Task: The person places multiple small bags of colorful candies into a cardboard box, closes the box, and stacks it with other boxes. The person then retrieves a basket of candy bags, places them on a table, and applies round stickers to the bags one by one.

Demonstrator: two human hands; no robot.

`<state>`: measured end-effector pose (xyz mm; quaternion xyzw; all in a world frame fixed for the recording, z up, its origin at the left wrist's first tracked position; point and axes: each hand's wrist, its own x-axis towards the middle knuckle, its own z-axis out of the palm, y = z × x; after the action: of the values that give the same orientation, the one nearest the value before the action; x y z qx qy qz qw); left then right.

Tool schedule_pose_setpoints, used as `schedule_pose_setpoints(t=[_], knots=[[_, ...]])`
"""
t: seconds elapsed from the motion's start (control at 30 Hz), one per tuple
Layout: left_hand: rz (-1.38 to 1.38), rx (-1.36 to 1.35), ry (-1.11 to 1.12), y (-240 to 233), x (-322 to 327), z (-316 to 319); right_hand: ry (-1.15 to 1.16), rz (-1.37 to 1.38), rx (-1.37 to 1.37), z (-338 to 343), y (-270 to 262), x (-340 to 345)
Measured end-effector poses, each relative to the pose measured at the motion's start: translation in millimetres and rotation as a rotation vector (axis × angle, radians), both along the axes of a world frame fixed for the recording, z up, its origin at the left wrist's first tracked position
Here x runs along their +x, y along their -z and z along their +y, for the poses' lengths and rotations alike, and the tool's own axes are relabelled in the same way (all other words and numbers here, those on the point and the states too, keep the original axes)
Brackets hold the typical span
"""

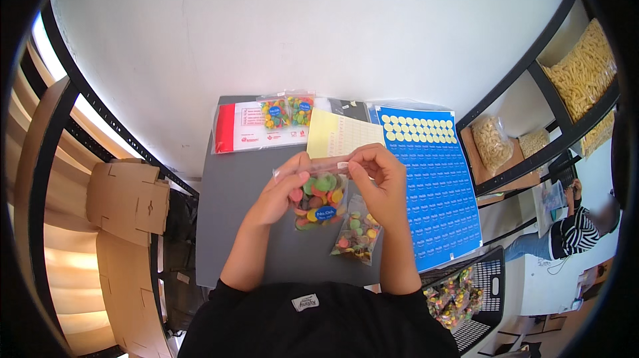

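Observation:
My left hand (pixel 283 189) pinches the upper left side of a clear plastic bag of colourful snack pieces (pixel 319 198), which bears a blue oval sticker. On the bag's upper right edge, beside a small white label, rest the fingers of my right hand (pixel 375 178). A second clear bag of similar pieces (pixel 357 233) lies on the grey table (pixel 234 218), just below my right hand; no blue sticker shows on it. Under and beside my right forearm is a large blue sheet of stickers (pixel 439 198), with rows of pale yellow round labels (pixel 417 128) at its top.
Two small stickered candy bags (pixel 287 110) lie on a red and white packet (pixel 249 128), near a yellow printed sheet (pixel 339 133). A black crate of filled bags (pixel 486 288) stands at lower right. Shelves hold snack bags (pixel 491 143). A person (pixel 574 233) works at far right.

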<state>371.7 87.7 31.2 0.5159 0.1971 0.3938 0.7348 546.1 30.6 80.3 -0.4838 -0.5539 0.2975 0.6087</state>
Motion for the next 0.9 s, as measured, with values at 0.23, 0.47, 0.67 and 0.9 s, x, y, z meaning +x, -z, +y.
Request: schedule_pose_setpoints(t=[0.23,0.47,0.67,0.9], knots=[[0.01,0.004,0.04,-8,1,-2,0.016,-0.048,-0.011,-4,-7,2],[-0.032,0.008,0.082,-5,1,-2,0.08,-0.116,0.049,-6,-10,-5],[-0.119,0.003,0.097,-23,7,-10,0.135,-0.087,0.047,-8,-9,-9],[-0.13,0.036,0.163,-15,3,-3,0.132,0.103,0.081,-13,6,-10]])
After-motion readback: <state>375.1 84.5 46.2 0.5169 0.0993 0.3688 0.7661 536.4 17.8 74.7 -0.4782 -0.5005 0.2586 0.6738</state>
